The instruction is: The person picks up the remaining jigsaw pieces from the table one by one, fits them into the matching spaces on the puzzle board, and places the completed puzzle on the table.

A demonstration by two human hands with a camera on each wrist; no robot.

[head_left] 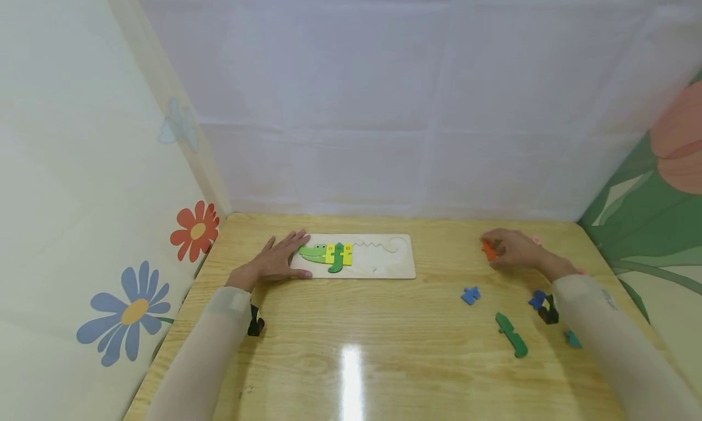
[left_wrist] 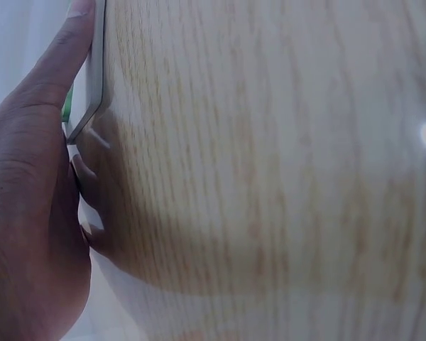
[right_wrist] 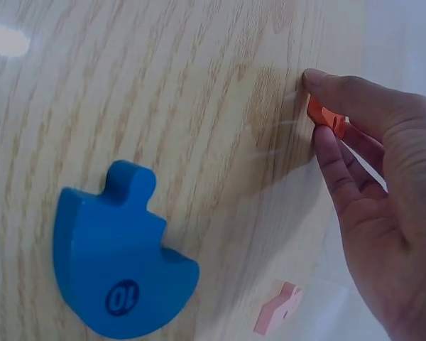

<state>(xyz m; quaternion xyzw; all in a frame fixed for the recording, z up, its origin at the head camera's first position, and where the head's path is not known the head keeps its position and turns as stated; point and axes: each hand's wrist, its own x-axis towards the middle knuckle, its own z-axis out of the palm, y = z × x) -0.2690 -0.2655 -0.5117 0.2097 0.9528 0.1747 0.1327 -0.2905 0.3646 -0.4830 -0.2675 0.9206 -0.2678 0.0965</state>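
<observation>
My left hand [head_left: 280,258] rests on the left end of a pale wooden puzzle board [head_left: 384,267], fingers spread and thumb along its near edge. In the board lie a green crocodile head [head_left: 313,254] and yellow and green body pieces [head_left: 339,258]; a wavy outline runs right from them. In the left wrist view, the thumb [left_wrist: 53,71] lies against the board's edge. Over the right of the table, my right hand [head_left: 512,248] pinches an orange puzzle piece [head_left: 489,250] between thumb and fingers. The right wrist view shows this orange piece [right_wrist: 325,117] partly covered by the fingers.
Near the right arm lie a blue piece [head_left: 470,295], a long green piece [head_left: 511,334], another blue piece [head_left: 537,299], a teal piece [head_left: 573,339] and a pink piece [head_left: 536,240]. A blue piece marked 10 [right_wrist: 121,263] looms close in the right wrist view. White cloth [head_left: 340,165] hangs behind the table.
</observation>
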